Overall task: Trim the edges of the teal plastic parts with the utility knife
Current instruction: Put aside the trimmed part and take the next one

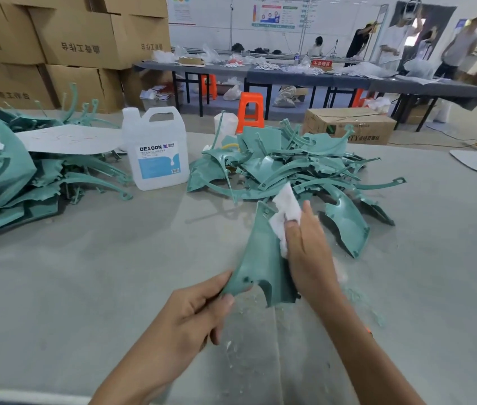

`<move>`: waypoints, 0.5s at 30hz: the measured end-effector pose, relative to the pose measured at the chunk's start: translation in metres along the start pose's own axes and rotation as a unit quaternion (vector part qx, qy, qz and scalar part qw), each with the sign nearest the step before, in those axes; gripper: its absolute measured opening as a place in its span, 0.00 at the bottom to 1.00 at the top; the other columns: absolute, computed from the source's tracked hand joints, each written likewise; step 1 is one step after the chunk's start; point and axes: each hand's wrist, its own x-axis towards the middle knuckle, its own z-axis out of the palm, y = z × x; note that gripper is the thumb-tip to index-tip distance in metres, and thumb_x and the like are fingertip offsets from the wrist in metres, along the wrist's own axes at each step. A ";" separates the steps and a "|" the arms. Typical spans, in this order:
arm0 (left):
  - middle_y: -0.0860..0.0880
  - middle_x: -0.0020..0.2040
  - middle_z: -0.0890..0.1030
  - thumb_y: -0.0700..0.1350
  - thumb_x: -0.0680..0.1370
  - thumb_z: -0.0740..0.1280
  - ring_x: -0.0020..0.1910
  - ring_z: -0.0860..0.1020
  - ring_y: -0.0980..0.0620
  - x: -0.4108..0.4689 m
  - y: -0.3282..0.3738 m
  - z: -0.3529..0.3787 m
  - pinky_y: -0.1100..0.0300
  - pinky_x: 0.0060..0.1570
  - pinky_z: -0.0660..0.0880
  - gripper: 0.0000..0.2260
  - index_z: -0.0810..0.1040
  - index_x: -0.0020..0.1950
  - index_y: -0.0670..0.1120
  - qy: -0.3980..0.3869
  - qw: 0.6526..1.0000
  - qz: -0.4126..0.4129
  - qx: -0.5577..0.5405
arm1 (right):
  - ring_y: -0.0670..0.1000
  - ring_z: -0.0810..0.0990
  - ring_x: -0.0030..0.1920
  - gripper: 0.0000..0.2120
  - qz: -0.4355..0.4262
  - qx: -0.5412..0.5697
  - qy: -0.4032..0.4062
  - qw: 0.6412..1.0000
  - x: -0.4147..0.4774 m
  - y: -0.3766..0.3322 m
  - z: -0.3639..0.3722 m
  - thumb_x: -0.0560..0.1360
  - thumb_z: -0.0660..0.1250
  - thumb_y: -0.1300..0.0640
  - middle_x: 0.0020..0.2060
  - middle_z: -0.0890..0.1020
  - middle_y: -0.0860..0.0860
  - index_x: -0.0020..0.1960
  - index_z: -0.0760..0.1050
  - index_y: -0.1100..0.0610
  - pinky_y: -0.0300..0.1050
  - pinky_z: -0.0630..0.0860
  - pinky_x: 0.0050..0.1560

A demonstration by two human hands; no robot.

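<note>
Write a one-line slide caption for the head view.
The left hand holds a teal part while the right hand presses a white cloth to it, before a pile of teal parts.

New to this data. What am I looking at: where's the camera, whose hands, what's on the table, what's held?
There is no machine here. One wide-angle camera sits on a person's head and looks forward and down, so the two hands are the wearer's own. The left hand pinches the near corner of a teal part. The right hand holds a white cloth against its far edge. No utility knife is in view. On the grey table lie a heap of teal parts straight ahead and a second heap at the left, with a white DEXCON jug between them.
</note>
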 end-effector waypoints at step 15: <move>0.49 0.53 0.86 0.38 0.81 0.62 0.41 0.81 0.52 0.006 0.008 -0.027 0.64 0.28 0.71 0.20 0.76 0.68 0.57 0.158 0.986 0.041 -0.024 | 0.42 0.74 0.31 0.15 -0.008 0.024 0.078 0.997 -0.020 0.023 -0.025 0.83 0.58 0.57 0.31 0.77 0.43 0.41 0.73 0.43 0.35 0.68 0.29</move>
